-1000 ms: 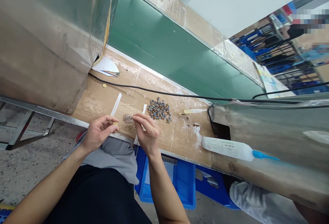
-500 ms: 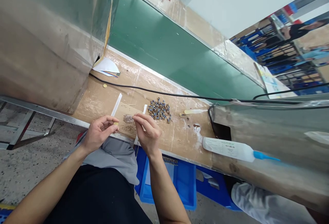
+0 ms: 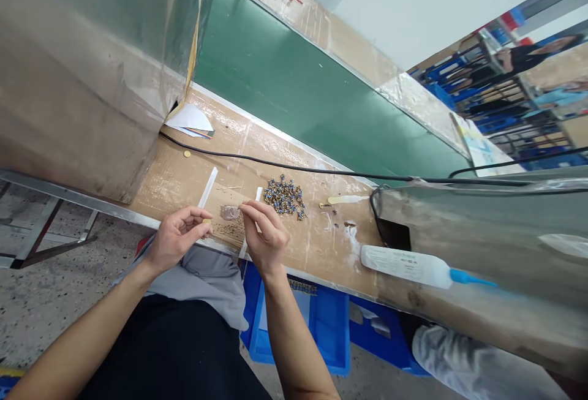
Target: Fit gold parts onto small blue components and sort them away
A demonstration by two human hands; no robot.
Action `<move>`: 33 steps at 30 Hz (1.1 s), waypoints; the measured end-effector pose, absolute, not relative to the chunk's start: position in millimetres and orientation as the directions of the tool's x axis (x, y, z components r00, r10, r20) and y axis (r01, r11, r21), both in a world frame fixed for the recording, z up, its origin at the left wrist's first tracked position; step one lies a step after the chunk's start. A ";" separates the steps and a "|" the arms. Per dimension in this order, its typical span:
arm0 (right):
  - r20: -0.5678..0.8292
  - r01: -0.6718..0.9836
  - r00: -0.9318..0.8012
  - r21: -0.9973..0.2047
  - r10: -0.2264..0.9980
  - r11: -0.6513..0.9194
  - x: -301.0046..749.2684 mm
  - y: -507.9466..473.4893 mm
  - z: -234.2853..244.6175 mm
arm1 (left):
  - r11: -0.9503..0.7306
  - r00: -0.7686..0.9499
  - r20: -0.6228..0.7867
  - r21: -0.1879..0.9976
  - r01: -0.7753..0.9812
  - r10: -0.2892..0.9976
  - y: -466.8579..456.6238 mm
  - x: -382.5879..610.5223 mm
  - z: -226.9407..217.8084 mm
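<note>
Between the thumb and fingers of my left hand [image 3: 177,236] is a small yellow disc [image 3: 207,222], held just above the table's near edge. My right hand [image 3: 266,234] is closed in a pinch; whatever its fingertips grip is too small to make out. Right beside those fingertips lies a small clear plastic dish [image 3: 228,212]. Many tiny dark bits [image 3: 225,230] are scattered on the board in front of it. A heap of small blue and brass-coloured metal parts [image 3: 283,195] sits to the right of the dish.
A black cable [image 3: 275,165] crosses the table behind the heap. To the right lie a white bottle with a blue nozzle [image 3: 407,265] and a pale flat stick [image 3: 346,200]. Another yellow disc [image 3: 187,154] rests at the left. A blue tray [image 3: 328,332] is below the table edge.
My right fingertips have drawn slightly back from the clear dish, showing more of its edge. My left hand keeps its hold on the yellow disc, almost unmoved.
</note>
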State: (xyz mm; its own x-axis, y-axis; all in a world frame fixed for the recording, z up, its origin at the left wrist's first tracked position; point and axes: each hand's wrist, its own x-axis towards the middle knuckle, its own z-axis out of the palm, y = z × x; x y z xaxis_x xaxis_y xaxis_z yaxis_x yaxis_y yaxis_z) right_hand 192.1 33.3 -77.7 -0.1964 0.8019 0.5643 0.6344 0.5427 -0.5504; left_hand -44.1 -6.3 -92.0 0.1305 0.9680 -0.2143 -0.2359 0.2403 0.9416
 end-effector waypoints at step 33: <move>0.574 0.669 -0.087 -0.572 0.815 0.474 187.9 19.2 -77.8 | 0.287 0.115 -0.267 0.933 -0.218 0.957 -5.4 -40.9 -89.4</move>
